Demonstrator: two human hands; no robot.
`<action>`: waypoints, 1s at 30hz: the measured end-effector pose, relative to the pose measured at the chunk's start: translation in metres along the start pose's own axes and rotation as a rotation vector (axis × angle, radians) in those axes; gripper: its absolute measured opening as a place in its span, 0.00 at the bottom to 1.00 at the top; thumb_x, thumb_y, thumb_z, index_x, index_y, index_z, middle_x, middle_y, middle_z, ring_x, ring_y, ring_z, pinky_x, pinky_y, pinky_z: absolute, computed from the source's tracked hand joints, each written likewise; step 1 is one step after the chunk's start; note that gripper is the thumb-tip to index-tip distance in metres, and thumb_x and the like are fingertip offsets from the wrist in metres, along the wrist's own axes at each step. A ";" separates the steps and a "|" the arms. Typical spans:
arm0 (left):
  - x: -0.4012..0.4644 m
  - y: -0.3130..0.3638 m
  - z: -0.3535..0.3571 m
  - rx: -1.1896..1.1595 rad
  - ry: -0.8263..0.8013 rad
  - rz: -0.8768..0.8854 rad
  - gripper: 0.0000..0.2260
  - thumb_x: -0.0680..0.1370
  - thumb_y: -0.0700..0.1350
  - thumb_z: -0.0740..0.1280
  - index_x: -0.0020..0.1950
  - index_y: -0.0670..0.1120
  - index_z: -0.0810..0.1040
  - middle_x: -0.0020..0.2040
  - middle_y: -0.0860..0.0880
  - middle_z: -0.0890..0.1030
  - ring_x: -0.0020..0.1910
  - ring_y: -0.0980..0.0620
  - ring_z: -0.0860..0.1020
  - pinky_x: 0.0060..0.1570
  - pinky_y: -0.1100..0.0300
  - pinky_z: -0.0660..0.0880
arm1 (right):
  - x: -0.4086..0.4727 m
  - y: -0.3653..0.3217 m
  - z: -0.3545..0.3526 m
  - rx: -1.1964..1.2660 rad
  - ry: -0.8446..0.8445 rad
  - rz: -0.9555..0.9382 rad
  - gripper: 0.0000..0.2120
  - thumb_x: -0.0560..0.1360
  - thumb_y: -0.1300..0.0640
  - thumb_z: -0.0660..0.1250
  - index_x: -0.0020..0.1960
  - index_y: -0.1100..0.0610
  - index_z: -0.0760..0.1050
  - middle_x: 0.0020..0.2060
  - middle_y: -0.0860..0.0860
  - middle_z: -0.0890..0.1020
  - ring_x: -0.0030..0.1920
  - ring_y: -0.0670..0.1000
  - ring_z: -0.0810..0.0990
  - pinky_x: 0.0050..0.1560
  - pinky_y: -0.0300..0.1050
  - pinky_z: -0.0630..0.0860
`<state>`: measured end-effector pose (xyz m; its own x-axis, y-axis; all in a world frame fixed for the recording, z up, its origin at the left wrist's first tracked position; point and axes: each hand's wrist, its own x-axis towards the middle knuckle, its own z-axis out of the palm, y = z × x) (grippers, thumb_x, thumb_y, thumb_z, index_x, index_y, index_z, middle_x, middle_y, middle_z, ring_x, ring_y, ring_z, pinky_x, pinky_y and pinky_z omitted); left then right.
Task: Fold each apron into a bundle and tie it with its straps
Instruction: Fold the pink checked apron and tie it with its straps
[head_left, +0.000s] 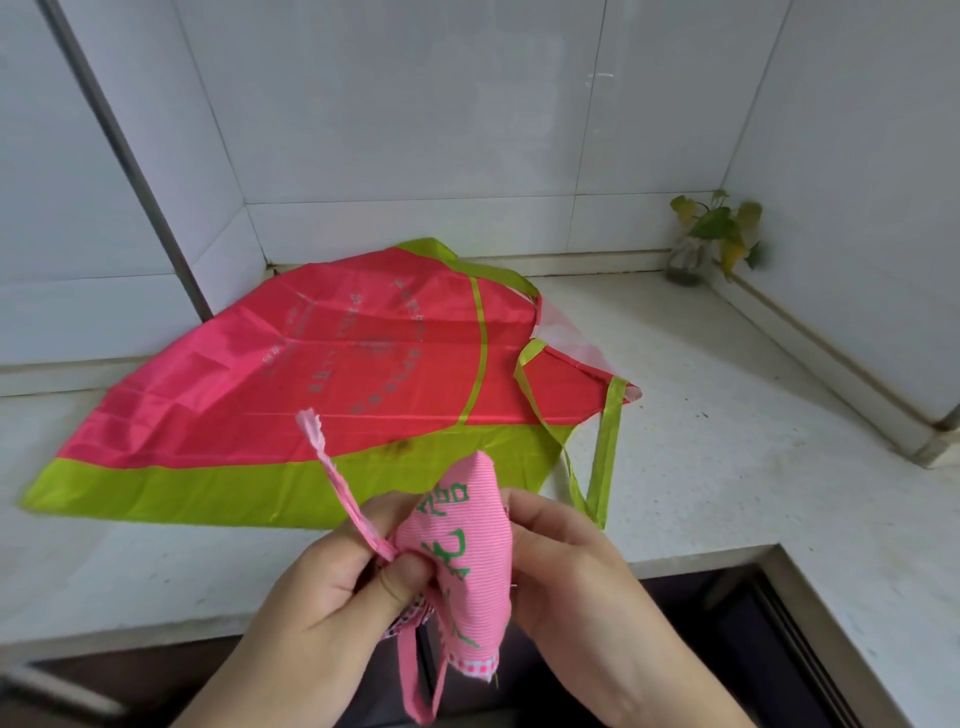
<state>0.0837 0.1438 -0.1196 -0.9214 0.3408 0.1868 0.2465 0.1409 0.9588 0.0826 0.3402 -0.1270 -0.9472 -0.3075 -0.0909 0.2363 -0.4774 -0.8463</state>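
A pink striped apron (462, 561) with green lettering is folded into a small bundle and held up over the counter's front edge. My left hand (332, 577) pinches a pink strap (337, 488) against the bundle; the strap's frayed end sticks up to the left. My right hand (566, 566) grips the bundle's right side, fingers curled behind it. Another strap loop hangs below the bundle. A larger red apron (322, 374) with lime-green borders and straps lies spread flat on the white counter (727, 447) behind.
A small potted plant (711, 234) in a glass jar stands in the back right corner. White tiled walls enclose the counter on the left, back and right. A dark gap drops off below the counter's front edge.
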 end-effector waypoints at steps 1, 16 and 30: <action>0.001 0.000 -0.001 0.032 0.010 0.027 0.23 0.72 0.75 0.67 0.62 0.66 0.81 0.60 0.53 0.85 0.62 0.56 0.82 0.60 0.68 0.75 | 0.000 -0.002 0.001 0.015 -0.006 -0.004 0.21 0.77 0.57 0.71 0.60 0.73 0.75 0.50 0.67 0.79 0.48 0.62 0.77 0.50 0.56 0.76; 0.013 0.001 -0.027 0.634 0.037 0.419 0.11 0.80 0.49 0.67 0.62 0.54 0.80 0.58 0.61 0.79 0.60 0.52 0.79 0.57 0.58 0.72 | 0.014 -0.033 -0.007 -0.158 -0.134 -0.045 0.18 0.69 0.64 0.63 0.55 0.67 0.83 0.50 0.66 0.84 0.49 0.62 0.80 0.48 0.53 0.77; 0.003 -0.007 -0.022 0.501 0.088 0.304 0.09 0.79 0.49 0.69 0.59 0.59 0.79 0.51 0.60 0.81 0.53 0.54 0.81 0.49 0.62 0.75 | 0.002 -0.018 -0.004 -0.083 -0.142 -0.169 0.22 0.77 0.50 0.74 0.62 0.66 0.79 0.53 0.66 0.81 0.50 0.61 0.81 0.39 0.51 0.80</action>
<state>0.0724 0.1240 -0.1207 -0.8032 0.3595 0.4750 0.5957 0.4782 0.6453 0.0752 0.3515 -0.1139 -0.9305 -0.3443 0.1255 0.0525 -0.4641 -0.8842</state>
